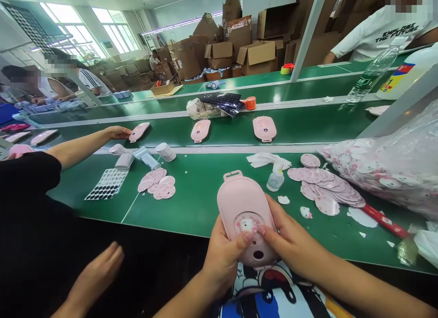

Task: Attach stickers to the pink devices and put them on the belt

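Between both hands I hold a pink oval plastic case [241, 195] with a loop at its top end, tilted above my lap. My left hand [224, 249] wraps its left side, and my right hand [285, 231] grips the right side. Both thumbs press on a small white cat-face piece [247, 225] within the round recess, where a pink printed disc shows. Below the recess is a dark oval spot. On the bench nearby lie a loose white cat-face piece [283, 200], another with a pink bow [305, 212], and a small squeeze bottle [275, 180].
Pink round stickers [328, 185] fan out at right beside a red tube [385, 221] and a large plastic bag [386, 167]. More pink cases [264, 128] lie on the green belt [229, 131]. At left a co-worker's hand [120, 132] touches one case; their other hand [97, 272] hangs near the bench edge.
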`<control>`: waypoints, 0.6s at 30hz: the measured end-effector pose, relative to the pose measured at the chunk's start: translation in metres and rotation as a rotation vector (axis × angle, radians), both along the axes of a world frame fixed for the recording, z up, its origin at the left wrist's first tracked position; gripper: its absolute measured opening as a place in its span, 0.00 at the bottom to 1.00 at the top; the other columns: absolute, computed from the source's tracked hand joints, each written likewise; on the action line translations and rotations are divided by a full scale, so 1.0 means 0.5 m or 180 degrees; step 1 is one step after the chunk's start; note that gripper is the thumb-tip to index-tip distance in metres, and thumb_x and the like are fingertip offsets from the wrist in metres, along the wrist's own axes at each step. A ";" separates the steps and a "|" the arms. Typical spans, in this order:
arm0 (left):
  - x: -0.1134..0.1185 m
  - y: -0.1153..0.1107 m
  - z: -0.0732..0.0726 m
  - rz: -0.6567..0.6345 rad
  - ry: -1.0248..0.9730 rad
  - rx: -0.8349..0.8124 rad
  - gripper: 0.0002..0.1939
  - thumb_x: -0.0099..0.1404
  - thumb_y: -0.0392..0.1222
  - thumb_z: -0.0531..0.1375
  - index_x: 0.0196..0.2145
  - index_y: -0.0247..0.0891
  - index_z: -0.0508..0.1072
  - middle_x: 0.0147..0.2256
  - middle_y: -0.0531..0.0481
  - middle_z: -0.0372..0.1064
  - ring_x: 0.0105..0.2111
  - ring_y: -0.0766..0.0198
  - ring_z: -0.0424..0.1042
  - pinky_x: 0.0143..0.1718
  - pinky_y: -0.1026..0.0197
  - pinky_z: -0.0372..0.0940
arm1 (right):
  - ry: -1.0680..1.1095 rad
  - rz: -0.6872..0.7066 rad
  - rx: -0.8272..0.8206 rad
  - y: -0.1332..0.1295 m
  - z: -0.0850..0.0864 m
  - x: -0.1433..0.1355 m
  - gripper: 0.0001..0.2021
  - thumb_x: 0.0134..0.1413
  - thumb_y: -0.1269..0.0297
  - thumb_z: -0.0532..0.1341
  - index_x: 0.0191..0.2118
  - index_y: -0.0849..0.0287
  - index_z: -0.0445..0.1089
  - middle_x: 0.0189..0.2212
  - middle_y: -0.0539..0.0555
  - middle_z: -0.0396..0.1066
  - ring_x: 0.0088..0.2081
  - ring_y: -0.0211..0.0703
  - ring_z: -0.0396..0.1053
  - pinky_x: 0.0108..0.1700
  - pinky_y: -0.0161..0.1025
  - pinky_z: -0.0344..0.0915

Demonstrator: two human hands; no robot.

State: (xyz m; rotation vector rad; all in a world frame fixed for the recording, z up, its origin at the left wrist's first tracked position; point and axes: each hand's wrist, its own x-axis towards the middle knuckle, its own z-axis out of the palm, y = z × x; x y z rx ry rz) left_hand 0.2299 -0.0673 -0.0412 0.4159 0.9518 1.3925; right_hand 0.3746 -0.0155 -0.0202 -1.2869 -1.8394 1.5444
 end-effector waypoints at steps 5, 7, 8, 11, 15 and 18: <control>-0.002 -0.017 -0.003 -0.0050 -0.0091 0.0166 0.27 0.50 0.44 0.72 0.45 0.35 0.68 0.40 0.44 0.74 0.40 0.57 0.74 0.43 0.57 0.69 | 0.0059 -0.0074 -0.0033 -0.015 0.001 0.004 0.37 0.56 0.51 0.52 0.69 0.55 0.44 0.61 0.58 0.55 0.59 0.49 0.59 0.66 0.55 0.53; 0.000 -0.022 -0.002 -0.0083 -0.0085 0.0213 0.28 0.50 0.45 0.72 0.46 0.36 0.69 0.40 0.44 0.74 0.40 0.56 0.74 0.43 0.57 0.69 | 0.0006 -0.0089 -0.0025 -0.021 0.001 0.006 0.36 0.56 0.52 0.52 0.69 0.55 0.43 0.61 0.58 0.56 0.58 0.49 0.60 0.66 0.55 0.54; 0.001 -0.023 -0.002 -0.0087 -0.0061 0.0219 0.28 0.49 0.45 0.72 0.46 0.36 0.69 0.40 0.44 0.74 0.40 0.56 0.74 0.43 0.57 0.69 | -0.0027 -0.0088 0.0004 -0.024 0.000 0.007 0.36 0.56 0.53 0.52 0.69 0.56 0.43 0.61 0.58 0.56 0.58 0.49 0.60 0.66 0.56 0.54; 0.005 -0.024 -0.002 -0.0087 0.0032 0.0143 0.31 0.47 0.44 0.74 0.47 0.35 0.68 0.39 0.43 0.75 0.37 0.60 0.74 0.41 0.60 0.70 | -0.0086 -0.0052 0.0199 -0.031 -0.007 0.013 0.35 0.57 0.54 0.50 0.69 0.57 0.43 0.59 0.61 0.57 0.59 0.50 0.60 0.65 0.56 0.56; 0.008 -0.022 -0.012 0.0000 0.0066 0.0117 0.29 0.46 0.38 0.74 0.44 0.35 0.68 0.36 0.45 0.75 0.33 0.64 0.73 0.37 0.63 0.70 | 0.0019 0.0039 0.0513 -0.037 -0.021 0.018 0.33 0.60 0.54 0.48 0.68 0.59 0.45 0.57 0.64 0.60 0.61 0.51 0.59 0.61 0.53 0.62; 0.004 -0.021 -0.020 0.0040 0.0069 0.0201 0.29 0.44 0.38 0.75 0.42 0.35 0.69 0.34 0.46 0.75 0.32 0.63 0.74 0.36 0.63 0.71 | 0.0256 0.0285 0.0603 -0.041 -0.026 0.026 0.37 0.61 0.49 0.51 0.70 0.58 0.38 0.60 0.65 0.56 0.61 0.50 0.60 0.60 0.51 0.64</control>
